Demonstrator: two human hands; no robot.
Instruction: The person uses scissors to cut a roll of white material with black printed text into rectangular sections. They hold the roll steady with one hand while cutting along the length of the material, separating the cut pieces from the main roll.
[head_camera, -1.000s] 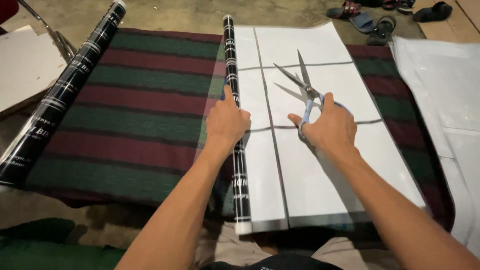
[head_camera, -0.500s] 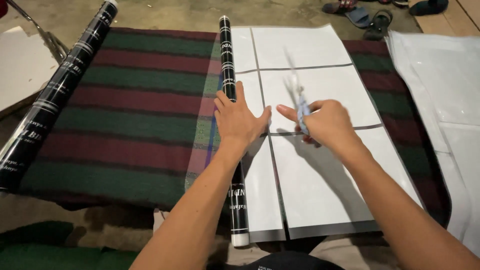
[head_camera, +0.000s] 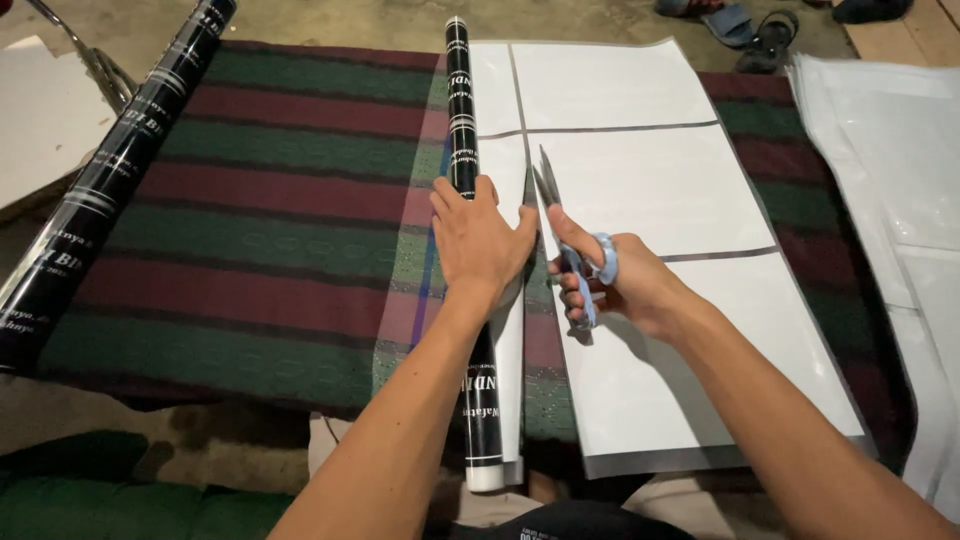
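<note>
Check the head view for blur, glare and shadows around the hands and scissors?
Head view: sharp, no motion blur on the left hand, right hand or blue-handled scissors. Light falls from above, casting a soft shadow of the right forearm on the white sheets. Mild sheen on the black roll and the plastic film's edges; nothing washed out. Corners darker.

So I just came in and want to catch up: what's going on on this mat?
A person kneels over a striped red and green mat. The left hand presses flat on a black roll that lies along the edge of white sheets under a clear film. The right hand holds blue-handled scissors, blades pointing away along the gap beside the roll. A second black roll lies at the mat's left edge.
</note>
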